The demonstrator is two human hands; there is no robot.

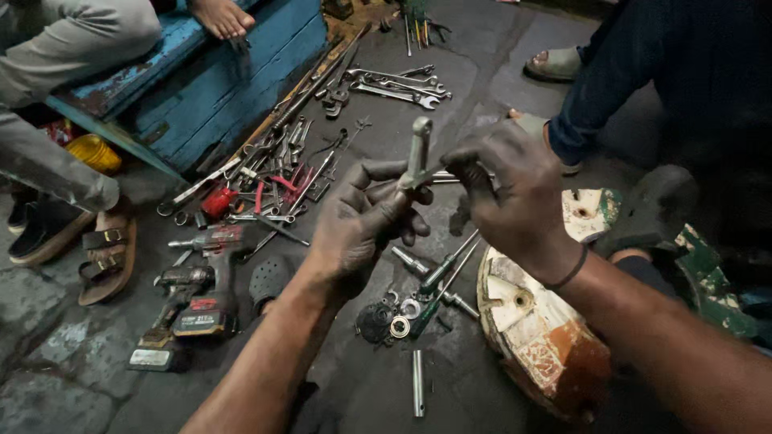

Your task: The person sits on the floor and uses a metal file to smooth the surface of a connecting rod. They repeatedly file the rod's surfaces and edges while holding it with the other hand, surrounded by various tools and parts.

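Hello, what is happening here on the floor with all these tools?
A person with greasy hands works above a dark floor. The left hand grips a metal socket handle upright, and the right hand pinches a thin rod at it. Below lie washers, wrenches, two cordless drills and a worn round housing.

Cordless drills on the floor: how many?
2. One red and black cordless drill lies left of the left hand; a darker drill lies beside it, further left. Others may be hidden among the tool pile.
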